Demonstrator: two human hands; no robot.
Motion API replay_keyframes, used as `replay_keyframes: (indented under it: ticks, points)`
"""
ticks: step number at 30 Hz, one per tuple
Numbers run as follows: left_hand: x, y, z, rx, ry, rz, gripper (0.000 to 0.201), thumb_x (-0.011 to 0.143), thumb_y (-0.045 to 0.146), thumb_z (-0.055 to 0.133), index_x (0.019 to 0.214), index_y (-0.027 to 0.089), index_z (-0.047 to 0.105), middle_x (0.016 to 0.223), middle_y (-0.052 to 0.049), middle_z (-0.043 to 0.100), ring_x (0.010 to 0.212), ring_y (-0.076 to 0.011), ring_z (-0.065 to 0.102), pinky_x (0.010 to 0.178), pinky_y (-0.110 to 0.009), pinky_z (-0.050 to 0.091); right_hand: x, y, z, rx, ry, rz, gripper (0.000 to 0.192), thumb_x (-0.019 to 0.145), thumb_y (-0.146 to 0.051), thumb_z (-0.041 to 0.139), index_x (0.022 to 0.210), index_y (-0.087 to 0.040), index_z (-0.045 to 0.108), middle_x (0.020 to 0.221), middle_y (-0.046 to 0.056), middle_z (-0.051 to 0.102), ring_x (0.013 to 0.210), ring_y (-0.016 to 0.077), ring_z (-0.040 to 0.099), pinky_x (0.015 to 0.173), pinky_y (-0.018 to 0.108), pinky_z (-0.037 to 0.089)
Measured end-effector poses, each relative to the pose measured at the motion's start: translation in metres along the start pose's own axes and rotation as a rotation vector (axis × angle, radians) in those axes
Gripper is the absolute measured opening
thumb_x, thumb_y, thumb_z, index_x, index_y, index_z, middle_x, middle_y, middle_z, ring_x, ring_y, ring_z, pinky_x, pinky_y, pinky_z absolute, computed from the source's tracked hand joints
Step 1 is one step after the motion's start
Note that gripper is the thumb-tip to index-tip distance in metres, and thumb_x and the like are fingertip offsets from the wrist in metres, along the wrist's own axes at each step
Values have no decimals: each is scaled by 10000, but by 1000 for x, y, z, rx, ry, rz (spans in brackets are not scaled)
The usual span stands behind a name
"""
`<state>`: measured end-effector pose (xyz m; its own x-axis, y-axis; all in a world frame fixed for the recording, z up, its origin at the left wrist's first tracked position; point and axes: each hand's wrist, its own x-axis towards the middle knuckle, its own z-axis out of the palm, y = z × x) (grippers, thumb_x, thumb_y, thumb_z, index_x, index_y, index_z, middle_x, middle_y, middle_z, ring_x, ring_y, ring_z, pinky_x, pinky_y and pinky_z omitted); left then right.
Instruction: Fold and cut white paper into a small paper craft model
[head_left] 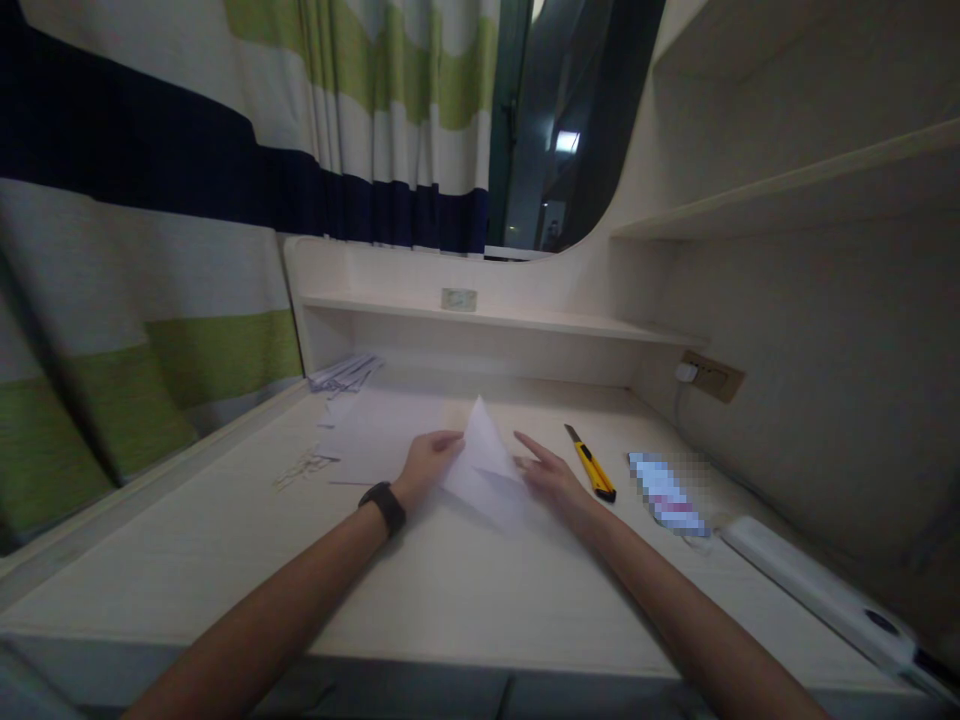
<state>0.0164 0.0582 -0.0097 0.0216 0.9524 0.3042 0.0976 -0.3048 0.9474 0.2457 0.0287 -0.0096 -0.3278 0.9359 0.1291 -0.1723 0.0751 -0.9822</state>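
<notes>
A folded sheet of white paper point(484, 468) with a pointed top is held up over the desk, its lower part slightly blurred. My left hand point(429, 462), with a dark watch on the wrist, pinches the paper's left edge between thumb and fingers. At the right edge is my right hand point(551, 475), its index finger stretched out and apart from the others; the lower fingers are at the paper, partly hidden by it. To the right of that hand lies a yellow utility knife point(591, 463) with some blade showing.
White sheets point(379, 425) lie at the back left, beside a stack of folded paper strips point(346, 373) and several rubber bands point(304, 467). A phone point(667, 492) and a long white device point(817, 590) are on the right. A small box point(459, 299) sits on the shelf point(525, 318).
</notes>
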Motion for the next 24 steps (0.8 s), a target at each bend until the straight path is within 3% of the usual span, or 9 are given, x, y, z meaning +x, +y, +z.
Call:
replay_keyframes:
  ticks: [3,7,13,19,24]
  points:
    - [-6,9,4,45,-112,60,343,753,389,608,926,112,711,931,-110,704,824,-242,639,717,-315,485,9,4,5,95,128,115,738,677,-386,716,1323,-297,371,968,37,650,599,128,601,578,264,465]
    - [-14,16,11,116,-214,168,313,817,376,529,954,165,716,958,-70,704,839,-232,639,727,-293,477,26,4,22,124,201,135,662,649,-386,734,1224,-242,441,916,66,657,655,180,624,601,310,485]
    - [-16,14,13,192,-182,160,338,825,407,498,901,170,727,905,-56,714,817,-242,635,661,-278,467,32,2,33,-6,468,69,546,617,-254,728,1105,-220,486,778,53,670,647,218,628,578,336,495]
    - [-19,12,17,169,-234,144,329,773,379,580,986,164,708,960,-66,705,843,-249,639,729,-303,471,27,13,26,-93,524,-59,444,723,-393,630,1100,-219,470,836,68,668,719,231,636,604,333,503]
    - [-19,10,20,133,-120,105,347,726,367,648,991,150,703,1016,-97,687,908,-259,633,793,-331,475,23,13,33,-163,508,-167,432,768,-417,572,1126,-208,451,923,81,650,783,224,623,654,327,507]
